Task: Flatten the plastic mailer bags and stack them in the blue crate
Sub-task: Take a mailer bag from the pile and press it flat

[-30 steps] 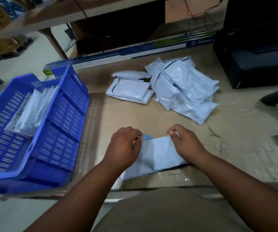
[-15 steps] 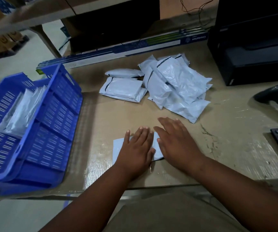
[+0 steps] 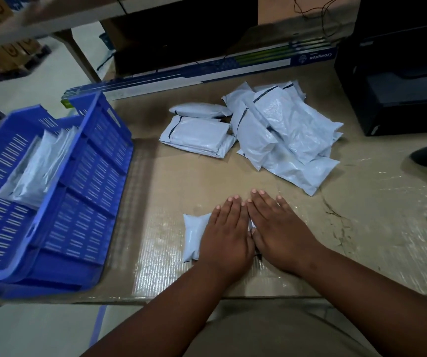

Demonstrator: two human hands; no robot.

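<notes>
Both hands lie flat, fingers straight, side by side on a small folded mailer bag [image 3: 194, 237] on the cardboard-covered table [image 3: 361, 228]. The left hand [image 3: 226, 235] and right hand [image 3: 280, 231] press it down. The pile of mailer bags [image 3: 279, 135] is at 12 o'clock. The blue crate [image 3: 83, 181], with flattened bags [image 3: 37, 168] inside, sits at 9 o'clock.

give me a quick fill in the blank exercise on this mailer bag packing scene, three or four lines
1. Both hands, the left hand and the right hand, press flat on one small pale grey plastic mailer bag with ____ fingers.
2. The blue slatted plastic crate stands to the person's ____.
3. The bags already in the crate lean ____ rather than lying flat.
4. The loose pile of grey mailer bags lies ____ the crate.

Missing words: straight; left; on edge; outside
</notes>
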